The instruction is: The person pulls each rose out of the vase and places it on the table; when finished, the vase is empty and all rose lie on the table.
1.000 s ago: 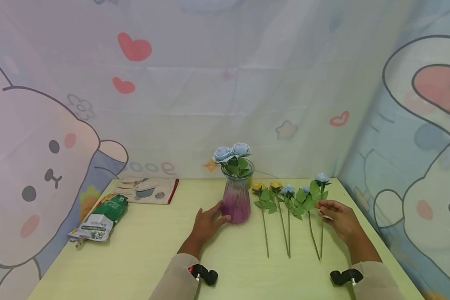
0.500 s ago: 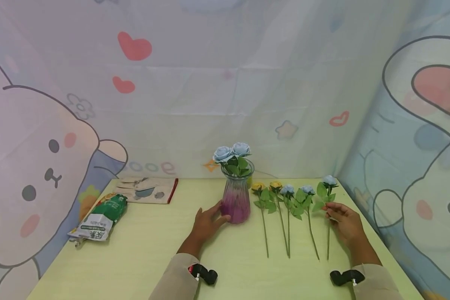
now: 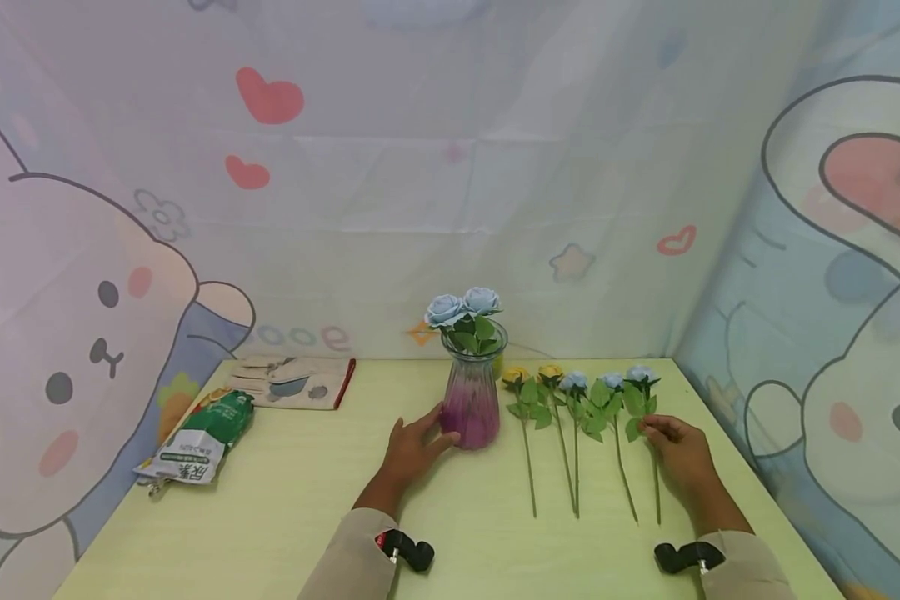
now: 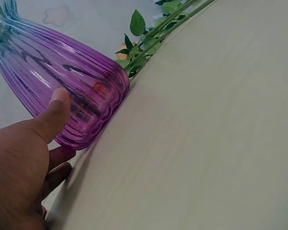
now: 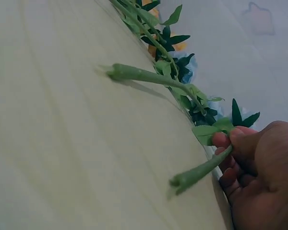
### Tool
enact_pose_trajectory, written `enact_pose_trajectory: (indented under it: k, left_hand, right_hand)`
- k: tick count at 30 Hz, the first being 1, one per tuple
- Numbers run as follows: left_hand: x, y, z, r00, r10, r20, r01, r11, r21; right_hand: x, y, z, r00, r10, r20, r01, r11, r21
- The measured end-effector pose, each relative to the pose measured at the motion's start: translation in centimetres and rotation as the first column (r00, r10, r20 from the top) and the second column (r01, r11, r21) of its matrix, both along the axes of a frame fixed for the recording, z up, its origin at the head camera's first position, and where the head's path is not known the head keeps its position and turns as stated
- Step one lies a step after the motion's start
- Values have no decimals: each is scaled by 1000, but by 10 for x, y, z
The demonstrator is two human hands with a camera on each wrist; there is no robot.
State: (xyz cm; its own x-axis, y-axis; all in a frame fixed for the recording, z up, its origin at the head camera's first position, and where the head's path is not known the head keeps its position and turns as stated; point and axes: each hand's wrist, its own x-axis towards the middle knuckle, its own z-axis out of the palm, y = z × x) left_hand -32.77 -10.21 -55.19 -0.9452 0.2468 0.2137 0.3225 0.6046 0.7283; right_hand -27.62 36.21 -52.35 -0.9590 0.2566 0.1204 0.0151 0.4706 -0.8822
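My left hand [image 3: 411, 454] holds the lower part of a ribbed purple glass vase [image 3: 472, 408]. In the left wrist view its thumb lies on the glass [image 4: 89, 72], with fingers partly hidden beyond the base. Two blue artificial roses [image 3: 465, 307] stand in the vase. At the right, my right hand [image 3: 681, 454] pinches a blue rose [image 3: 641, 374] just below its leaves. The right wrist view shows thumb and fingertips on that rose's stem [image 5: 201, 175], its cut end towards me. Left of it lie two more blue roses [image 3: 573, 381] and two yellow roses [image 3: 551, 372].
A green and white packet [image 3: 208, 433] lies at the left of the pale yellow table [image 3: 285, 517]. Behind it are folded work gloves [image 3: 292, 383]. A yellowish object [image 3: 498, 365] is mostly hidden behind the vase. A printed cloth [image 3: 390, 183] hangs at the back.
My right hand shifted right with the blue rose, then slightly back left and down; the bloom now sits lower, level with the other roses. The left hand and vase stayed put.
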Motion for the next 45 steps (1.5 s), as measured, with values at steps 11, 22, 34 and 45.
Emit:
enact_pose_trajectory:
  k: [11, 22, 34, 45]
  left_hand:
    - [1, 0, 2, 1000, 0, -2, 0, 1000, -10]
    - [0, 0, 0, 1000, -1, -11, 0, 1000, -12]
    - [0, 0, 0, 1000, 4, -3, -4, 1000, -5]
    - [0, 0, 0, 1000, -4, -4, 4, 1000, -13]
  right_hand:
    - [2, 1, -5, 1000, -10, 24, 4, 973, 229]
    - [1, 2, -6, 1000, 15, 9, -17, 951, 309]
    - [0, -2, -2, 998, -36, 49, 23, 968, 251]
    - [-1, -32, 37, 999, -41, -34, 47, 977, 206]
